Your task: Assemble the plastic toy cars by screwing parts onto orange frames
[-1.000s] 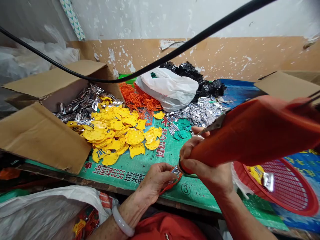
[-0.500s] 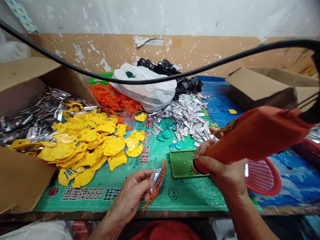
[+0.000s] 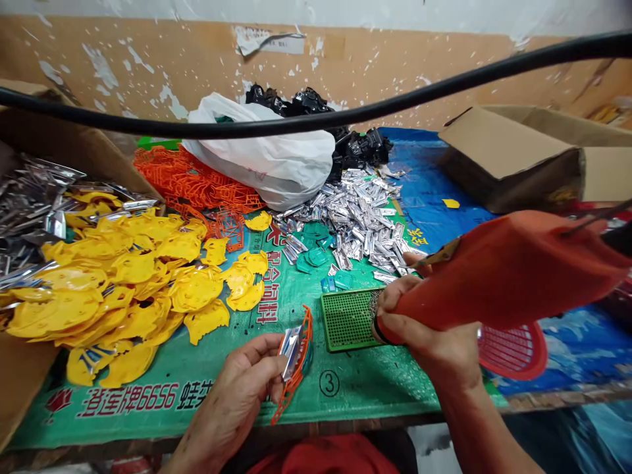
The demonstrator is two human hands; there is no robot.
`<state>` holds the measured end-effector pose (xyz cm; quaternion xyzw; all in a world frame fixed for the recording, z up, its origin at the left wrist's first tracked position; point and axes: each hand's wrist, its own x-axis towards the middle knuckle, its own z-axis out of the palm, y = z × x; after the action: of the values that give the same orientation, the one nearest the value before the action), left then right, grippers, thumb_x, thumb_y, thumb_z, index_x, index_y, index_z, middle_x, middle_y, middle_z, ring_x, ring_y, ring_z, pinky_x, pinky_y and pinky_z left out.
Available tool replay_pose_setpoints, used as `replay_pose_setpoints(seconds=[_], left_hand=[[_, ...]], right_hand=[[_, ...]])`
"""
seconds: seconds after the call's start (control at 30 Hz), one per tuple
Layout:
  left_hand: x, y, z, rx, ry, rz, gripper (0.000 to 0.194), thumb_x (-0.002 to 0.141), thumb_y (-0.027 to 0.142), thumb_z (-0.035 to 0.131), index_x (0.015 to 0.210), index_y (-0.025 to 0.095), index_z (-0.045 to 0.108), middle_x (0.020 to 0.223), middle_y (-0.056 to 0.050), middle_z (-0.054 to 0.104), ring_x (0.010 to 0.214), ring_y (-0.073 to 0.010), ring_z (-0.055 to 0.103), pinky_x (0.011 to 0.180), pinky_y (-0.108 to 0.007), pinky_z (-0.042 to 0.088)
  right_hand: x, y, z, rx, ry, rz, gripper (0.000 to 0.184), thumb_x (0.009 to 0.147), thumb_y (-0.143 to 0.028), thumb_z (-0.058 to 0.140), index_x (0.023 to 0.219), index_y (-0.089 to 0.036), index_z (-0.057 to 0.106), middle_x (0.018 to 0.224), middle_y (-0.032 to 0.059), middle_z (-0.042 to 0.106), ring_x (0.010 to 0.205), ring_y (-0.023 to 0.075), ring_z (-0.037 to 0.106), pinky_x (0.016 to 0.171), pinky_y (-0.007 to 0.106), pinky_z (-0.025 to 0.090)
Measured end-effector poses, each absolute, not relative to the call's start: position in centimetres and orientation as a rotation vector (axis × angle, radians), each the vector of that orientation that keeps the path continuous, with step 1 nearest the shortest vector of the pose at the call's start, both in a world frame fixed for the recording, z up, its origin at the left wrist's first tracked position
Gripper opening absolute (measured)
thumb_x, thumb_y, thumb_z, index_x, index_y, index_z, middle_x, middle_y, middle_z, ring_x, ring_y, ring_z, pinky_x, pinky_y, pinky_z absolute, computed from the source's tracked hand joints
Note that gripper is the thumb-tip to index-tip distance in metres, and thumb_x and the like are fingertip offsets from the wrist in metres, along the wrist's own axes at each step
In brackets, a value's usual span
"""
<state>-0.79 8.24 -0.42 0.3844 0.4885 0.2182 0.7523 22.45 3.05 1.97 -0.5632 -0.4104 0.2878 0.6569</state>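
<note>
My left hand (image 3: 244, 378) is closed, thumb and fingers pinching a small plastic assembly. It consists of an orange plastic frame (image 3: 307, 336), a shiny silver piece (image 3: 292, 353) and a bit of teal behind. My right hand (image 3: 434, 345) wraps round an electric screwdriver (image 3: 498, 270) covered in red cloth. The screwdriver's black-ringed front end points down at the right side of a green perforated tray (image 3: 345, 322), where small metal screws (image 3: 374, 301) are bunched. My fingers hide its tip, so contact with the screws cannot be made out.
Yellow plastic pieces (image 3: 138, 266) lie left, before a cardboard box (image 3: 24, 375). Behind are orange frames (image 3: 187, 178), a white plastic bag (image 3: 266, 158), black parts (image 3: 365, 148) and silver pieces (image 3: 365, 217). A red basket (image 3: 538, 355) stands right. A black cable (image 3: 276, 127) crosses overhead.
The view has shifted, so the table's contents sit further left and mostly higher. Both hands keep their grips; the orange-and-silver assembly and the screwdriver have hardly moved relative to the tray.
</note>
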Motion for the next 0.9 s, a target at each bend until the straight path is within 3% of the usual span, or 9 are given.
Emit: replay_pose_setpoints(seconds=[0.43, 0.63, 0.8, 0.9], left_hand=[[-0.84, 8.38, -1.02, 0.875, 1.053, 0.446, 0.022, 0.072, 0.022, 0.065, 0.093, 0.016, 0.069, 0.061, 0.004, 0.06, 0.046, -0.0057, 0.045, 0.045, -0.017, 0.035], [-0.63, 8.47, -0.38, 1.03, 1.067, 0.367, 0.031, 0.074, 0.031, 0.064, 0.098, 0.014, 0.068, 0.054, 0.006, 0.054, 0.041, -0.0062, 0.042, 0.042, -0.019, 0.035], [-0.36, 8.51, -0.31, 1.098, 1.093, 0.379, 0.034, 0.072, 0.036, 0.065, 0.098, 0.014, 0.067, 0.057, 0.006, 0.054, 0.041, -0.0065, 0.042, 0.042, -0.02, 0.035], [-0.43, 8.55, -0.64, 1.107, 1.076, 0.363, 0.025, 0.074, 0.035, 0.063, 0.088, 0.015, 0.067, 0.054, 0.006, 0.053, 0.042, -0.0066, 0.042, 0.044, -0.02, 0.034]], right_hand=[[22.26, 2.99, 2.0, -1.31, -0.981, 0.644, 0.016, 0.066, -0.016, 0.073, 0.062, -0.019, 0.058, 0.067, 0.0005, 0.058, 0.065, 0.0173, 0.058, 0.062, 0.036, 0.051], [22.21, 3.13, 1.85, -1.316, -0.987, 0.636, 0.016, 0.067, -0.015, 0.073, 0.06, -0.019, 0.058, 0.067, -0.0001, 0.057, 0.063, 0.0166, 0.057, 0.062, 0.036, 0.05], [22.14, 3.11, 1.72, -1.297, -0.982, 0.597, 0.018, 0.065, -0.013, 0.073, 0.06, -0.019, 0.057, 0.066, -0.0005, 0.058, 0.062, 0.0162, 0.057, 0.063, 0.036, 0.05], [22.03, 2.98, 1.65, -1.305, -0.966, 0.586, 0.016, 0.065, -0.013, 0.073, 0.06, -0.019, 0.059, 0.067, -0.0001, 0.058, 0.062, 0.0167, 0.058, 0.06, 0.036, 0.05]])
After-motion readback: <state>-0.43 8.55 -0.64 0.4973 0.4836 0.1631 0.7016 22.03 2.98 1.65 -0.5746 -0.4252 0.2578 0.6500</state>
